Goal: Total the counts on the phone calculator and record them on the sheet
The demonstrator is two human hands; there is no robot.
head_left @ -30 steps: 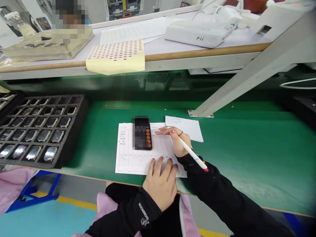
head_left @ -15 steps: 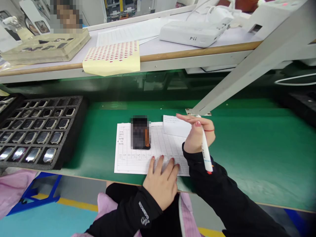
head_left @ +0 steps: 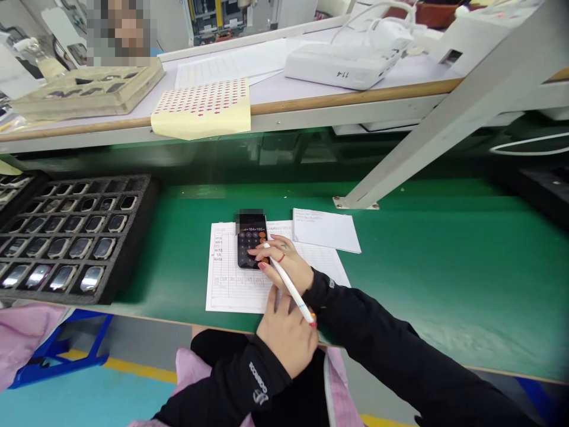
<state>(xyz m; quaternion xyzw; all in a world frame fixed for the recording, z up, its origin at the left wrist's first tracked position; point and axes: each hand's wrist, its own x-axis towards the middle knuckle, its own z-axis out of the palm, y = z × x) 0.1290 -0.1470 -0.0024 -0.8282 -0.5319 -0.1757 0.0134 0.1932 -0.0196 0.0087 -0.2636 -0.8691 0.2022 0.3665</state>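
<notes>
A phone (head_left: 245,252) with a calculator on its screen lies on a printed form (head_left: 226,296) with handwritten entries. My right hand (head_left: 288,264) holds a white pen (head_left: 291,287) and has its fingertips at the calculator keys; whether they press cannot be made out. My left hand (head_left: 287,335) rests flat on the form's lower edge, fingers stretched out and partly covered by the right hand and pen. A small stack of white paper (head_left: 326,230) with some writing overlaps the form's upper right.
A black foam tray (head_left: 111,273) of watch-like parts stands on the left of the green table (head_left: 422,284). A slanted metal post (head_left: 413,142) meets the table behind the papers. The shelf above carries a yellow sticker sheet (head_left: 202,110) and a white device (head_left: 333,65).
My right hand has swung left and down from the paper stack to the phone, pen still in it. The calculator digits now show. My left hand has stayed in place.
</notes>
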